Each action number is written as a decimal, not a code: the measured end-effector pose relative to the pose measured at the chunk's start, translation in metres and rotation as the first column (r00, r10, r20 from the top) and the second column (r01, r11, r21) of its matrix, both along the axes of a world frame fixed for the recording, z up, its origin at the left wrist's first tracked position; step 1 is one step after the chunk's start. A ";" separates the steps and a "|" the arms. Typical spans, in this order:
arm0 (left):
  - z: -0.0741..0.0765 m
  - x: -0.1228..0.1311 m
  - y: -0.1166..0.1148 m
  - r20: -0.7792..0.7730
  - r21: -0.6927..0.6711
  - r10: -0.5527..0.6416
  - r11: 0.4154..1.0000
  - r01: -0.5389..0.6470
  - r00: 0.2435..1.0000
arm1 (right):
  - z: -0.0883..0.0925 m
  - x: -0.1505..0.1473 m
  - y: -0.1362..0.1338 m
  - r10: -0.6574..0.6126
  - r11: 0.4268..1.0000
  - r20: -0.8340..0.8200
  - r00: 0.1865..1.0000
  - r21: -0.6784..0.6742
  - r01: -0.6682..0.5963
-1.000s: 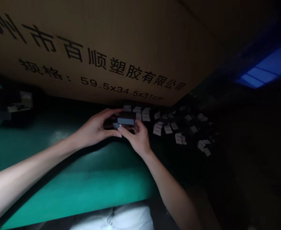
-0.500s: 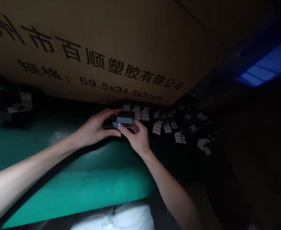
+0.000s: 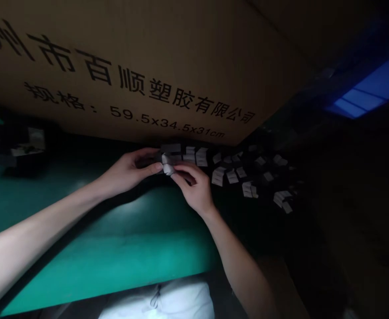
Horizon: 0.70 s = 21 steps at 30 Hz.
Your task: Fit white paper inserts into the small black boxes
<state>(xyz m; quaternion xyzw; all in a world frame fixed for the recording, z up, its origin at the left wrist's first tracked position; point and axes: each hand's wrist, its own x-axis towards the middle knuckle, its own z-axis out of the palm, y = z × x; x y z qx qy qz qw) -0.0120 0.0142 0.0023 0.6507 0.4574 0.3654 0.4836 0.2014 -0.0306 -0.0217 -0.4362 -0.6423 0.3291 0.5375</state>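
My left hand (image 3: 131, 170) and my right hand (image 3: 194, 184) meet over the far edge of the green mat (image 3: 114, 248). Both pinch a small pale folded piece (image 3: 168, 167) between thumb and fingers. A small dark grey box (image 3: 171, 148) shows just above the fingertips, its lower part hidden by the hands. Whether either hand still grips the box is unclear in the dim light.
A large brown cardboard carton (image 3: 148, 66) with black print stands right behind the hands. Several small white paper pieces (image 3: 244, 177) lie scattered on a dark surface to the right. A dark tray with items (image 3: 25, 150) sits at far left. A blue-lit panel (image 3: 363, 93) glows at upper right.
The dark box has gone from between my fingers to a spot slightly higher and farther back. A pale folded piece now shows in the pinch of both hands. My hands shifted a little upward.
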 end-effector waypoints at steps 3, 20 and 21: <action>0.002 0.000 -0.001 0.013 -0.044 -0.031 0.999 0.031 0.999 | 0.001 0.001 -0.002 -0.052 0.994 0.149 0.987 0.105 0.037; 0.000 0.001 -0.004 0.061 -0.211 -0.065 0.975 0.076 0.996 | 0.000 0.001 -0.005 -0.159 0.955 0.284 0.946 0.289 0.073; -0.001 0.001 -0.003 0.054 -0.204 -0.062 0.976 0.072 0.997 | -0.001 0.001 -0.005 -0.147 0.957 0.286 0.947 0.283 0.064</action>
